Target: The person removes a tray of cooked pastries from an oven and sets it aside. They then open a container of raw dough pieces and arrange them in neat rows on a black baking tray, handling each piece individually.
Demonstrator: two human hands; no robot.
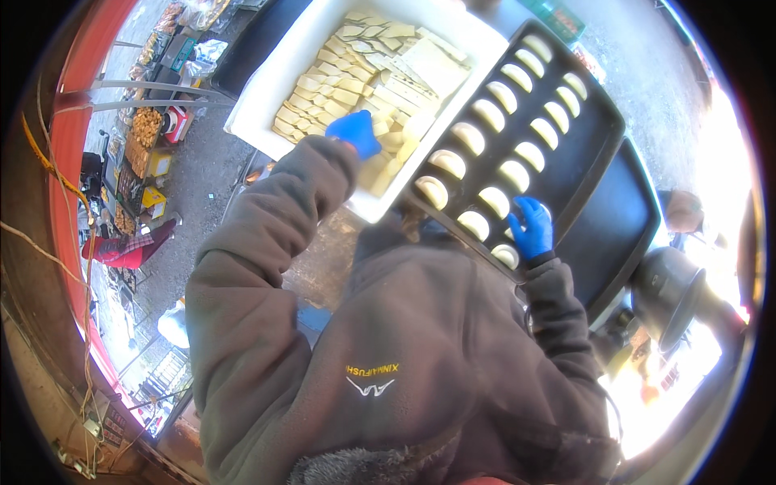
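My left hand, in a blue glove, is over the near part of a white plastic bin. Its fingertips are hard to make out, and whether it holds anything cannot be told. Rows of twisted dough strips, flat dough slabs and smooth pale dough pieces lie in the bin. My right hand, also blue-gloved, is low over a black baking tray with its fingers apart, beside partly covered dough pieces. Crescent-shaped dough pieces lie on that tray in two long rows.
Another black tray lies partly under the first, to the right. Beyond it is a dark round vessel. At the left, a person in red is near a long stall of foods. Cables hang at the far left.
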